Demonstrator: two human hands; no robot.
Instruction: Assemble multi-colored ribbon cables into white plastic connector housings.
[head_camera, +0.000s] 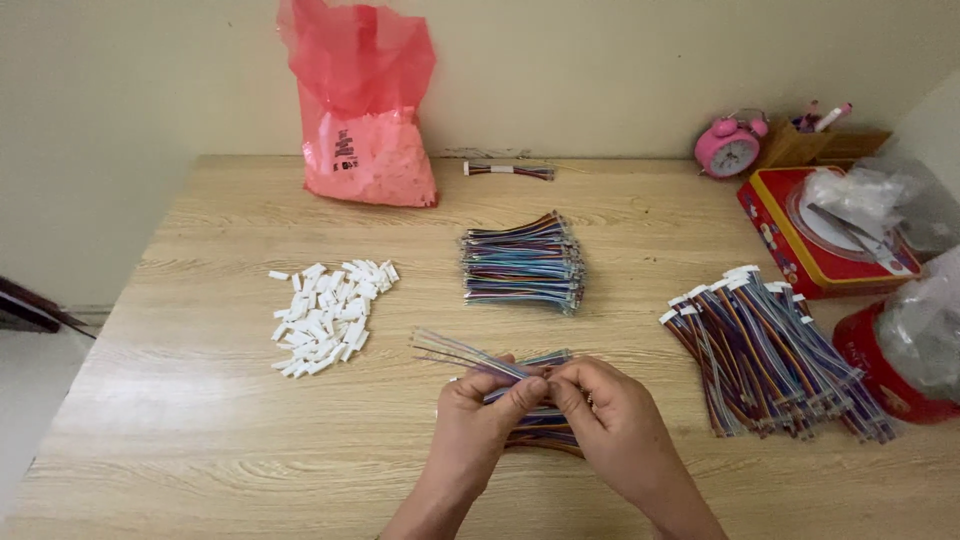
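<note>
My left hand (478, 415) and my right hand (605, 405) meet at the near middle of a wooden table (200, 400). Both pinch one flat multicoloured ribbon cable (460, 350) that sticks out to the upper left. Under my hands lies a small bundle of the same cables (540, 430). A stack of coloured cables (522, 262) sits in the middle of the table. A heap of small white plastic connectors (328, 315) lies to the left. A fan of cables with white connectors fitted (770, 350) lies to the right.
A red plastic bag (362, 110) of white parts leans on the back wall, with one loose cable (508, 170) beside it. At the right stand a pink alarm clock (730, 148), a red tin (815, 225) and clear plastic bags (920, 320).
</note>
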